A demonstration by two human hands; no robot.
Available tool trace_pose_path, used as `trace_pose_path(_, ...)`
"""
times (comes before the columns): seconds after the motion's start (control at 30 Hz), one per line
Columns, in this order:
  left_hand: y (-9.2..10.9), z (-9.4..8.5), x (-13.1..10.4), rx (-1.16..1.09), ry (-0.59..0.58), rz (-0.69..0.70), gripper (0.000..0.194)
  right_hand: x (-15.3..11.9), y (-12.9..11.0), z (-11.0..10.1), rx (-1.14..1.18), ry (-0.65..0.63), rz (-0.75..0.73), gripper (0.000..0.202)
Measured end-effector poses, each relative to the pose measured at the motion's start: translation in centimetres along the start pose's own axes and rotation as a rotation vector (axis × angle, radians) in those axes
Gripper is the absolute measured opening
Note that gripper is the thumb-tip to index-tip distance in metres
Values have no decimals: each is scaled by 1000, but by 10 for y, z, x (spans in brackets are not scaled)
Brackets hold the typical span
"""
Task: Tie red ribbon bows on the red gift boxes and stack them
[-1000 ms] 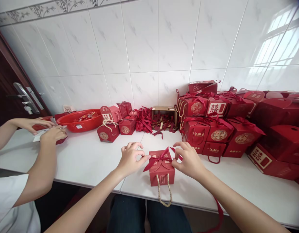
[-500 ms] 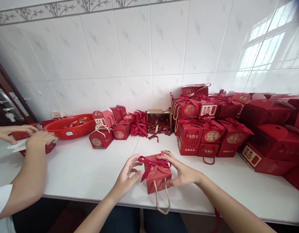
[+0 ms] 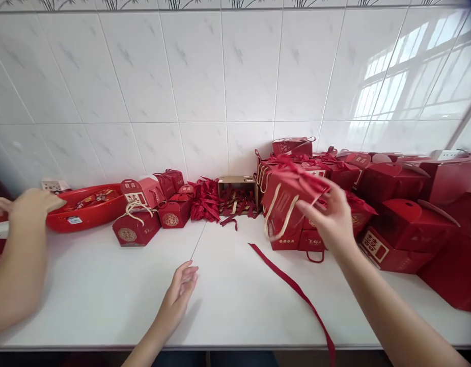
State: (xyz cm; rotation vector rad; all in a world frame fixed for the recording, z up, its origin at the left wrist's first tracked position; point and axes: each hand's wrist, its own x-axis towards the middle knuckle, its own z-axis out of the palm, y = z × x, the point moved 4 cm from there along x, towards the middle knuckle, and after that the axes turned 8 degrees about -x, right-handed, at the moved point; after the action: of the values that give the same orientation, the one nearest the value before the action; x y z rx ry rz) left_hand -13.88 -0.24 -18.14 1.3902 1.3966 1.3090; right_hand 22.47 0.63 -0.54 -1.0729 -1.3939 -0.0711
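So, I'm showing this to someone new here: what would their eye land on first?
Probably the red box with rope handles in the right hand, in front of the stacked red boxes on the right. Next, perhaps, the loose red ribbon trailing over the white table's near edge. The bright red basin stands out on the left.

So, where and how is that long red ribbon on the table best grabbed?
I'd pinch the red ribbon where it crosses the near edge of the white table, coming from the front: the rest lies mostly flat, but there it drops past the edge, likely letting thumb and finger close on both faces.
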Motion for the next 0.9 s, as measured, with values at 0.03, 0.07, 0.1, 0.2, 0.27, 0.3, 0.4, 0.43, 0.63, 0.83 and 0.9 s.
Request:
trace_pose_path(0.03, 0, 0, -1, 12, -3, 6, 54, 12, 5, -3, -55, 102, 36, 65)
trace_pose_path(0.07, 0, 0, -2, 28, -9, 13, 53, 22, 12, -1, -109, 171, 73, 69)
trace_pose_path(0.1, 0, 0, -3, 47, -16, 20, 52, 29, 21, 4, -164, 201, 106, 71)
trace_pose_path(0.2, 0, 1, -4, 95, -39, 34, 49, 39, 47, 31, -322, 141, 168, 73)
trace_pose_path(0.27, 0, 1, -4, 108, -49, 40, 47, 39, 56, 44, -397, 103, 173, 76)
trace_pose_path(0.3, 1, 2, -4, 109, -53, 45, 46, 39, 57, 48, -424, 101, 169, 78)
trace_pose_path(0.4, 1, 2, -4, 106, -54, 51, 44, 37, 50, 50, -468, 126, 146, 79)
trace_pose_path(0.43, 2, 2, -5, 104, -49, 52, 43, 36, 46, 50, -472, 144, 132, 77)
trace_pose_path(0.63, 6, 2, -11, 131, -38, 58, 41, 30, 42, 60, -519, 120, 148, 89)
trace_pose_path(0.83, 9, -59, 45, 336, 336, -57, 57, -6, 7, 57, -489, 221, -204, 88)
trace_pose_path(0.9, 12, -94, 75, 388, 515, -79, 71, -37, 0, 64, -399, 55, -383, 69)
